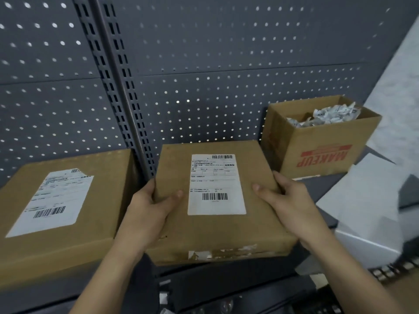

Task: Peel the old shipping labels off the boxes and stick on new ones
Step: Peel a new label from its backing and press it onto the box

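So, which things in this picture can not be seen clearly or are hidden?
Head view only:
- Printed white label on the flat brown cardboard box held by the left hand and right hand: text too small to read.
- Torn white label on the left brown box: blurred.
- Crumpled white papers in the open "MAKEUP" carton: mostly hidden by its walls.

A flat cardboard box (217,200) sits at centre, gripped on both sides: the left hand (152,207) wraps its left edge, thumb on top, and the right hand (288,200) clasps its right edge. A white shipping label (216,184) lies flat on the lid between the thumbs. At nine o'clock rests a second labelled box (61,209), its label's top corner torn. At two o'clock stands an open MAKEUP carton (317,137) holding crumpled paper scraps (326,115), against a grey pegboard (204,64).
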Demonstrator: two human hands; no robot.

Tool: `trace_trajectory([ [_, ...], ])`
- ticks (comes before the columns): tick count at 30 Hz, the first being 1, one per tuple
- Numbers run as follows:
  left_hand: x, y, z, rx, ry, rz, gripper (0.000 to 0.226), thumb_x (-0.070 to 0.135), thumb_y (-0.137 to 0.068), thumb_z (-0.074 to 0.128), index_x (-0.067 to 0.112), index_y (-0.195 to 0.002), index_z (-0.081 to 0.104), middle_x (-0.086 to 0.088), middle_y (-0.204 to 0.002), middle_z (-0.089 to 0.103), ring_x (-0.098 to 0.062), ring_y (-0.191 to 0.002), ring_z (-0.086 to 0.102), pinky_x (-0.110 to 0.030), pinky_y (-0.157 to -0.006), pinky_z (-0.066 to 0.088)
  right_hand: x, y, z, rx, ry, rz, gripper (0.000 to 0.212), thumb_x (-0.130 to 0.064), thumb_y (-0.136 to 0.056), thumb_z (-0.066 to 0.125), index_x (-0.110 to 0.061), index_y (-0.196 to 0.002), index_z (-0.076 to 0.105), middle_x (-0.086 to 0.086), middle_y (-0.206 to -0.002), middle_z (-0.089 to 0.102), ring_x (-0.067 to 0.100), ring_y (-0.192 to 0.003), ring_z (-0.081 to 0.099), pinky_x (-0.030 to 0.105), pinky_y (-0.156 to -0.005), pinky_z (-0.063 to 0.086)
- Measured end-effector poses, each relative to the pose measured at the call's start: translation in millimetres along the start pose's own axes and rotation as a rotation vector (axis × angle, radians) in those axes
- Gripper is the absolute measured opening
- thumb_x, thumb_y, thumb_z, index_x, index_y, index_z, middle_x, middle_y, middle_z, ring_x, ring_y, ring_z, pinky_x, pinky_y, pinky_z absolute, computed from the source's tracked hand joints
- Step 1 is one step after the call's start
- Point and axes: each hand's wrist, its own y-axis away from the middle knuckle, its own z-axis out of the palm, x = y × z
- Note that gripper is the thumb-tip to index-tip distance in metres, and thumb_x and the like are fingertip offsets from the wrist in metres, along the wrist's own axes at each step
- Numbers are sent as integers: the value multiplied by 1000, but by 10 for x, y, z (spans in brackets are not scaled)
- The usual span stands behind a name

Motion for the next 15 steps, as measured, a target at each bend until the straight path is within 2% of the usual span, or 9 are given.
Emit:
trace_trajectory([
  [4, 57, 77, -101, -60, -63, 81, 27, 36, -87, 67, 37, -114, 62, 20, -97, 72, -1, -86, 69, -27, -73, 53, -80, 342, 14, 135, 45, -48, 25, -33, -88, 69, -39, -110, 59, -26, -90, 70, -9, -82, 66, 5, -63, 48],
  [8, 196, 150, -92, -121, -91, 169, 19, 35, -88, 67, 43, -103, 60, 26, -93, 67, 14, -78, 62, -11, -62, 44, -197, 661, -48, 259, 81, -81, 26, -31, -89, 68, -33, -114, 63, -20, -93, 72, -6, -82, 67, 7, -63, 48],
  [12, 315, 268, 88, -224, -98, 234, 36, 38, -86, 67, 38, -122, 59, 20, -108, 65, 1, -95, 62, -21, -72, 46, -224, 1044, -207, 395, 118, -83, 23, -33, -89, 66, -29, -112, 64, -19, -94, 72, -4, -81, 67, 11, -63, 49],
  [15, 369, 354, 324, -303, -102, 266, 45, 39, -85, 68, 35, -129, 55, 22, -112, 62, 1, -98, 58, -22, -73, 45, -193, 1312, -400, 488, 158, -63, 23, -36, -89, 66, -31, -111, 63, -18, -95, 71, -2, -81, 68, 22, -70, 54],
])
